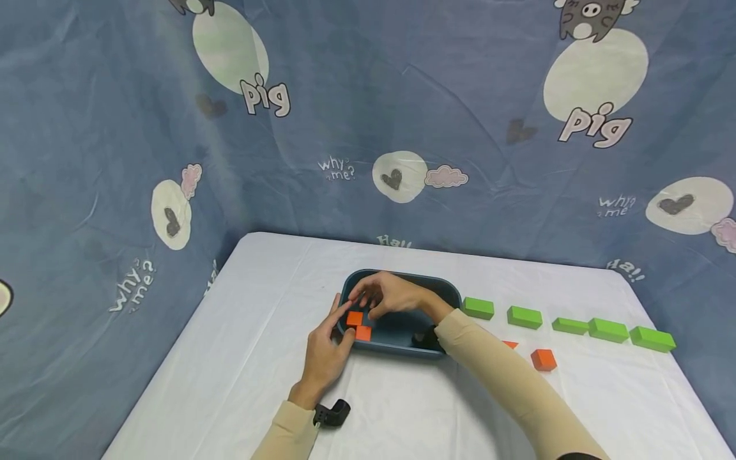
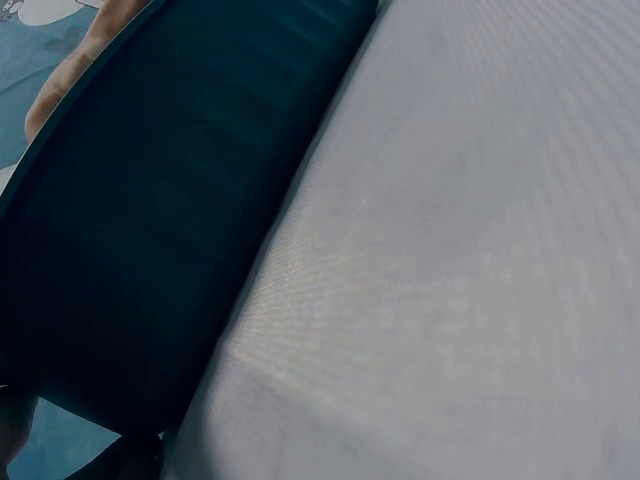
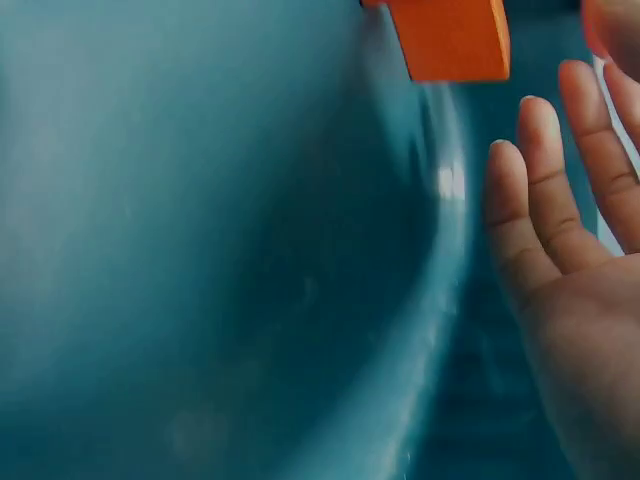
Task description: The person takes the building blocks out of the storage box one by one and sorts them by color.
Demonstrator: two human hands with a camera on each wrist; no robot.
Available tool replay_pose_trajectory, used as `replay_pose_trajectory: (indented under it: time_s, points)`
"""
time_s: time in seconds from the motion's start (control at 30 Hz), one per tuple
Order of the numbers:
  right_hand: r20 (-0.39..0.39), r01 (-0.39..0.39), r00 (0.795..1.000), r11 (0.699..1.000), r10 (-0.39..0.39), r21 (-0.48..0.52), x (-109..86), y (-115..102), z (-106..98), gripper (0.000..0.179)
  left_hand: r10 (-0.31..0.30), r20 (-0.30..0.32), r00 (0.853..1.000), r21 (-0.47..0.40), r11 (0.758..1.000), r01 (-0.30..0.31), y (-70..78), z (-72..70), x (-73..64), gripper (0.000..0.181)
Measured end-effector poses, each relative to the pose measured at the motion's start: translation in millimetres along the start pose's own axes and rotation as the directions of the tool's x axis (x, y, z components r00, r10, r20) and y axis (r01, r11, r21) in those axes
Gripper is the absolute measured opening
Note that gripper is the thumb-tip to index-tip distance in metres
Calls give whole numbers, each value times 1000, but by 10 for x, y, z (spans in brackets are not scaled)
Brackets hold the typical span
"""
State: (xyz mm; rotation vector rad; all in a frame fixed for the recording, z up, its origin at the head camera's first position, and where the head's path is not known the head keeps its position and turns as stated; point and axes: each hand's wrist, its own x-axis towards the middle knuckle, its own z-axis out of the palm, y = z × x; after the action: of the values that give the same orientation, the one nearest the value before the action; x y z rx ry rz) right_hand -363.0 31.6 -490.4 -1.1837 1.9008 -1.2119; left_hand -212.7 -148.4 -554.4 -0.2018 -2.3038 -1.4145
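Note:
A dark blue plastic bin [image 1: 397, 348] stands on the white-covered table. In its left end lie two orange blocks, a rear block [image 1: 354, 319] and a front block [image 1: 363, 333]; one orange block [image 3: 455, 40] shows at the top of the right wrist view. My left hand [image 1: 325, 354] rests on the bin's left end, fingers and thumb spread along the rim near the blocks. Inside the bin, my right hand [image 1: 398, 294] hovers just right of the blocks with loosely bent fingers and nothing visible in its grasp. The left wrist view shows mostly the bin's outer wall [image 2: 190, 200].
Right of the bin runs a row of several green blocks [image 1: 524, 317]. An orange cube [image 1: 543, 360] sits in front of that row, and an orange piece [image 1: 510, 345] is partly covered by the right sleeve. A blue printed cloth [image 1: 322, 211] hangs behind the table.

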Motion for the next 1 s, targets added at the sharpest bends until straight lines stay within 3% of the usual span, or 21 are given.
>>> replay_pose_trajectory:
  time_s: [0.2, 0.43, 0.7, 1.0]
  points:
    - [68, -22, 997, 999, 19, 30, 33, 48, 37, 54, 0, 0, 1000, -5, 1000, 0, 9, 12, 4, 50]
    - [150, -27, 988, 1000, 28, -5, 55, 72, 54, 56, -26, 4, 1000, -21, 999, 26, 18, 7, -8, 46]
    - [173, -39, 984, 998, 47, -49, 34, 81, 63, 53, -24, 6, 1000, -17, 1000, 24, 24, 6, 5, 46]
    - [172, -121, 974, 983, 145, -141, 37, 86, 87, 49, -11, 18, 1000, -33, 999, 12, 18, -3, 9, 47]
